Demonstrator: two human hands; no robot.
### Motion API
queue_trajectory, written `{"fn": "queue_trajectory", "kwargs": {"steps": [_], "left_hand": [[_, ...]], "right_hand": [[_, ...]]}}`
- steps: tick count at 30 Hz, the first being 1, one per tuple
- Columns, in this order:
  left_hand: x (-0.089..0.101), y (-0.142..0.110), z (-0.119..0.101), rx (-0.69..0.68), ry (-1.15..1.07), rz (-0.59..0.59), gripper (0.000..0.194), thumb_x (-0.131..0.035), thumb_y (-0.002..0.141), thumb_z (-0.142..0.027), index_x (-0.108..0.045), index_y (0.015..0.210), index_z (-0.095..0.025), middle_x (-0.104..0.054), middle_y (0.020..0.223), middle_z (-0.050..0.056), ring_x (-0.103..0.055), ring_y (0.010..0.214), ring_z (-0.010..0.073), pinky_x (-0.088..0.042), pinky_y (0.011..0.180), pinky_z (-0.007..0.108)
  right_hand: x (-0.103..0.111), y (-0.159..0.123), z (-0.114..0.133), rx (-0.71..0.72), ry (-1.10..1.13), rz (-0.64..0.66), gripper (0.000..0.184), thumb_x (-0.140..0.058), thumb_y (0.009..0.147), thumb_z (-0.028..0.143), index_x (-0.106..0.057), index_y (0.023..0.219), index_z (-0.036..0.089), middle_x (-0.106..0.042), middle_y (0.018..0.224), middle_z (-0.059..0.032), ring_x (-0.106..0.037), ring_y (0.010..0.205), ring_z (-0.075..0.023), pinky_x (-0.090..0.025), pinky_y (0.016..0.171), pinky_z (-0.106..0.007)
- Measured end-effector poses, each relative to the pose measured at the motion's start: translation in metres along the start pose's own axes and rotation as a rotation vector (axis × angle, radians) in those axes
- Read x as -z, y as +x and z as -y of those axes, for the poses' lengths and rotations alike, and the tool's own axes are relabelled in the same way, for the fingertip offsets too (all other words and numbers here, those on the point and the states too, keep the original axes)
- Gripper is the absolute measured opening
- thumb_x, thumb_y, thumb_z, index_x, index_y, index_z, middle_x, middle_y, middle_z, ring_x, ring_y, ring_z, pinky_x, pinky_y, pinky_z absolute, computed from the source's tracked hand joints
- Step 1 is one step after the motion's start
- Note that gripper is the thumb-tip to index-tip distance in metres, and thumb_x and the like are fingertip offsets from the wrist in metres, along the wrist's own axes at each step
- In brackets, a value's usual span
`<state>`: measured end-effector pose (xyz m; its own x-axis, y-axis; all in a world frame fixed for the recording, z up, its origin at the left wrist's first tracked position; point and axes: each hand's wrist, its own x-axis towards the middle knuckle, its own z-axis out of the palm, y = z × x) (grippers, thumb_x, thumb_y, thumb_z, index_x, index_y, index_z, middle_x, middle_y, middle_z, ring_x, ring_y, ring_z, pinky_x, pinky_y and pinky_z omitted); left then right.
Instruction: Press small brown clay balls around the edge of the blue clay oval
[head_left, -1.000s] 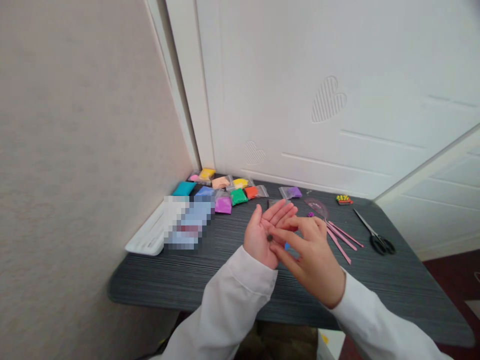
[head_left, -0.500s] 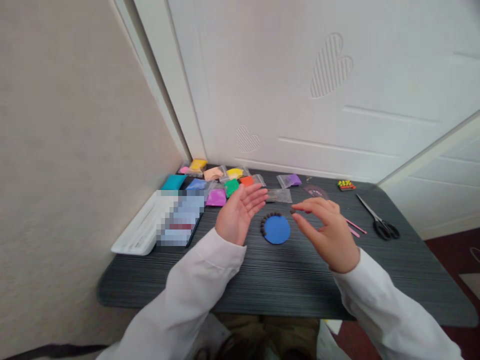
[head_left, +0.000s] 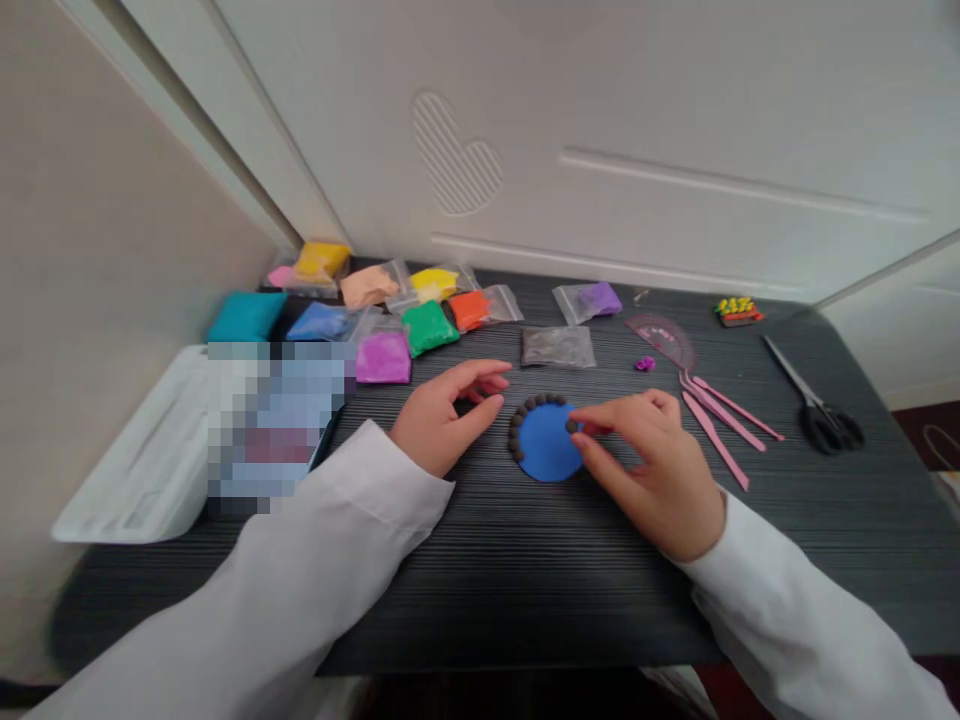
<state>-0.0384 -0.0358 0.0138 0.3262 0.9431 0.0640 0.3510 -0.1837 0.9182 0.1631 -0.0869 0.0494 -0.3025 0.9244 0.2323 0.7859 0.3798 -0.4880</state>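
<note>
Between thumb and fingertips, my right hand point(head_left: 649, 465) pinches a small dark clay ball point(head_left: 572, 426) over the right edge of a blue clay disc point(head_left: 549, 450). A row of dark clay balls point(head_left: 516, 420) lines the disc's left and upper rim. To the left of the disc, my left hand point(head_left: 450, 415) is held apart from it, fingers loosely curved and thumb separate, with nothing in it. Behind the disc lies a clear bag with a little grey-brown material point(head_left: 557, 347).
Several bagged clays, among them a green one point(head_left: 429, 327), lie at the back left. A white tray point(head_left: 135, 470) and a blurred-out rectangular item point(head_left: 285, 420) are at left. Pink tools point(head_left: 716, 430), a clear protractor point(head_left: 664, 338), a purple bit point(head_left: 645, 364) and scissors point(head_left: 817, 405) lie at right.
My right hand has lifted the dark ball from my left palm and brought it to the disc's right edge. My left hand has turned from palm-up and lowered beside the disc. The view has moved closer.
</note>
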Motion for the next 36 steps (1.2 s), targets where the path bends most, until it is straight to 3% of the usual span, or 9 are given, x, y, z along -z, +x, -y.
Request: {"fn": "queue_trajectory", "kwargs": {"steps": [6,16,36], "left_hand": [[0.002,-0.005,0.007,-0.035,0.102,0.028,0.034,-0.052,0.073,-0.019,-0.050,0.107,-0.017,-0.059,0.094,0.004,-0.053,0.084,0.0118,-0.043,0.075,0.025],[0.003,-0.006,0.005,-0.045,0.101,0.019,0.028,-0.052,0.074,-0.019,-0.053,0.102,-0.017,-0.059,0.094,0.003,-0.054,0.084,0.0112,-0.043,0.073,0.024],[0.005,-0.005,0.000,-0.051,0.207,0.004,0.022,-0.047,0.077,-0.022,-0.057,0.095,-0.017,-0.059,0.091,0.002,-0.053,0.085,0.0120,-0.042,0.075,0.023]], "right_hand": [[-0.016,-0.011,0.009,0.034,0.029,0.160,0.014,-0.050,0.077,0.027,-0.056,0.090,0.027,-0.062,0.083,0.0042,-0.052,0.076,-0.0127,-0.024,0.081,-0.038],[-0.031,-0.009,0.011,0.000,0.000,0.187,0.010,-0.051,0.077,0.028,-0.056,0.085,0.026,-0.059,0.076,0.0040,-0.050,0.073,-0.0135,-0.025,0.078,-0.038],[-0.035,-0.007,0.010,0.000,-0.027,0.187,0.011,-0.052,0.076,0.029,-0.057,0.085,0.025,-0.058,0.074,0.0030,-0.049,0.073,-0.0140,-0.026,0.077,-0.037]]}}
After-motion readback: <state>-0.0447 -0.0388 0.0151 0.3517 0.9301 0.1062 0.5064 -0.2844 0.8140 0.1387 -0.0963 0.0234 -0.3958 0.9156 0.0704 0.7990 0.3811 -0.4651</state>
